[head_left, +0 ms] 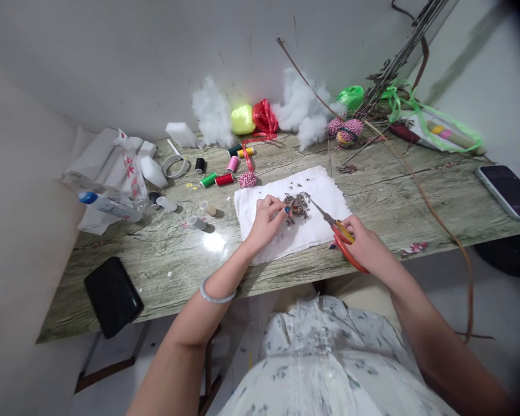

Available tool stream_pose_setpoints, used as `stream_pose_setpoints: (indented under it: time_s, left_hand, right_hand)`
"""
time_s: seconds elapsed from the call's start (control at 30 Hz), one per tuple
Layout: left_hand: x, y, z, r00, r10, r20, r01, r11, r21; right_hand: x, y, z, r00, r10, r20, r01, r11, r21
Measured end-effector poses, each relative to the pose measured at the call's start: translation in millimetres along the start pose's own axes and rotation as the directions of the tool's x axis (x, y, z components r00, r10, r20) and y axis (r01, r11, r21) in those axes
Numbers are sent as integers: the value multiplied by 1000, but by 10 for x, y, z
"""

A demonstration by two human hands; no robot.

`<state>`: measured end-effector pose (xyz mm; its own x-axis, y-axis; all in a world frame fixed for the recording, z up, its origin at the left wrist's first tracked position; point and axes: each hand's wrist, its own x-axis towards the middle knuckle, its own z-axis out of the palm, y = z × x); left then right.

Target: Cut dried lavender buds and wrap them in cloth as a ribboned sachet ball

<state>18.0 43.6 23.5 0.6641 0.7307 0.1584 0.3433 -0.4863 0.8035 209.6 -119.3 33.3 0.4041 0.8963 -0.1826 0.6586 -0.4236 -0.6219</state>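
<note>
A small pile of dry brown plant bits (301, 207) lies on a white cloth (325, 231) spread on the table, with loose crumbs around it. My left hand (268, 219) rests at the pile's left side, its fingers drawn together at the bits. What those fingers pinch, if anything, is too small to make out. In my right hand (363, 240) is a pair of scissors (329, 219) with orange and yellow handles. Its blades point up and left, and the tips reach the pile's upper right edge.
Thread spools (224, 179) and a red-and-white string ball (247, 180) lie behind the cloth. White stuffing (212, 112) stands along the wall. A long brown stem (429, 202) arches across the right side, near a phone (509, 190). Left are a glue bottle (108, 206) and a black case (113, 297).
</note>
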Motion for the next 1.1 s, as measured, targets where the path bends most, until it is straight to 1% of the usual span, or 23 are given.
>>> stream_pose_setpoints:
  time_s: [0.13, 0.33, 0.6, 0.7, 0.83, 0.93, 1.1]
  left_hand:
    - [21, -29, 2, 999, -46, -8, 45, 997, -64]
    - [43, -93, 13, 997, -67, 28, 73, 951, -300]
    - [45, -140, 33, 997, -71, 33, 78, 897, -435]
    - [38, -103, 23, 997, -72, 24, 76, 927, -366]
    - [17, -22, 4, 1000, -30, -8, 29, 986, -164]
    - [5, 7, 0, 1000, -17, -8, 17, 998, -65]
    - [-8, -8, 2, 1000, 15, -8, -15, 999, 28]
  right_hand:
    - [-12, 15, 45, 999, 19, 34, -19, 1000, 14]
    - [-11, -24, 101, 999, 16, 48, -18, 999, 43]
    - [13, -74, 132, 998, -1, 65, -3, 998, 58]
    - [9, -65, 136, 998, -11, 59, 7, 998, 60]
    - [-3, -70, 133, 1000, -13, 28, 13, 1000, 24]
    - [-4, -85, 126, 1000, -5, 19, 5, 1000, 1]
    - [4, -101, 108, 1000, 8, 28, -8, 1000, -18]
